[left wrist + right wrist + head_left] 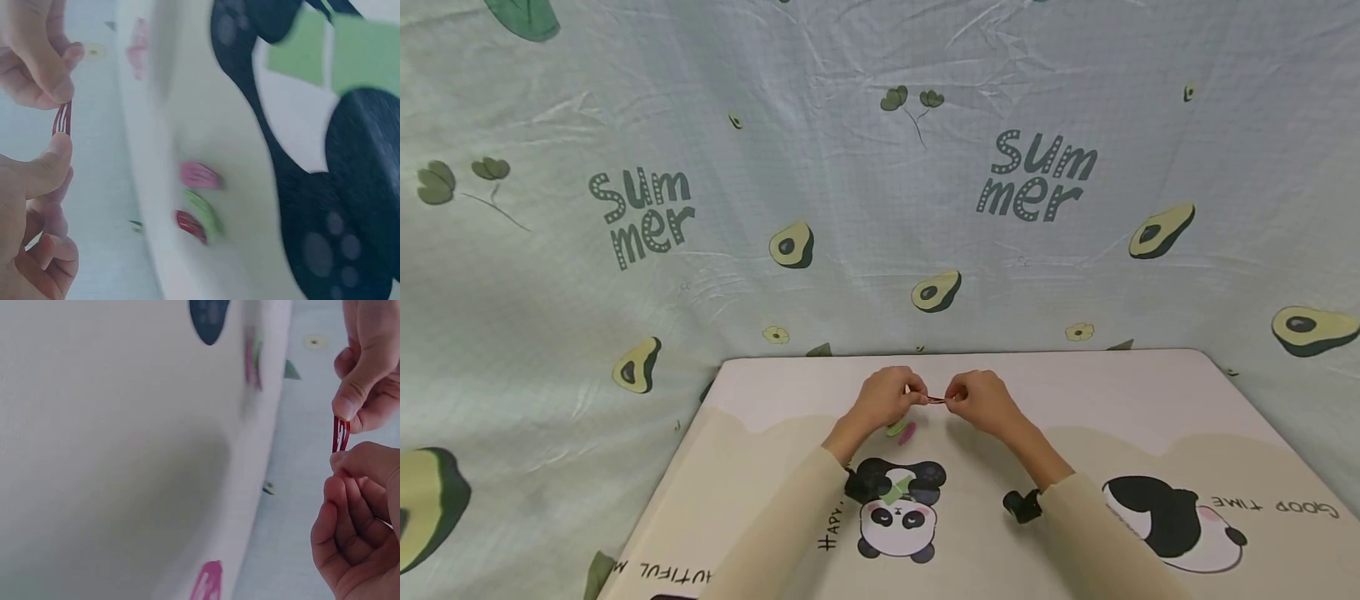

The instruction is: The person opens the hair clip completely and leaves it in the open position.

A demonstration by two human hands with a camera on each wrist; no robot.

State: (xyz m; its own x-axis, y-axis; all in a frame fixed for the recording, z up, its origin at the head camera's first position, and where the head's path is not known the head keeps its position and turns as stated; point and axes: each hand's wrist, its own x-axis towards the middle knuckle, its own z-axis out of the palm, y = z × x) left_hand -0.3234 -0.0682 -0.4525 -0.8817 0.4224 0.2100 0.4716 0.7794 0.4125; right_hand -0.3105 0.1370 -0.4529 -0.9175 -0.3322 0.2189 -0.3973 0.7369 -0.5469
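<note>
Above the far middle of the table, both hands hold one small red snap hair clip (936, 401) between them. My left hand (919, 397) pinches its left end and my right hand (952, 404) pinches its right end, fingers curled. The left wrist view shows the red clip (62, 119) between my left thumb (47, 165) below and the right hand's fingertips (62, 90) above. In the right wrist view the clip (340, 434) stands upright between the two hands' fingertips. It is held clear of the table.
Loose clips lie on the panda-print table (1075, 400) just under my left hand: a pink clip (200, 175), a green clip (203, 212) and another red clip (190, 226). A cloth backdrop (880, 208) with avocado prints hangs behind the table.
</note>
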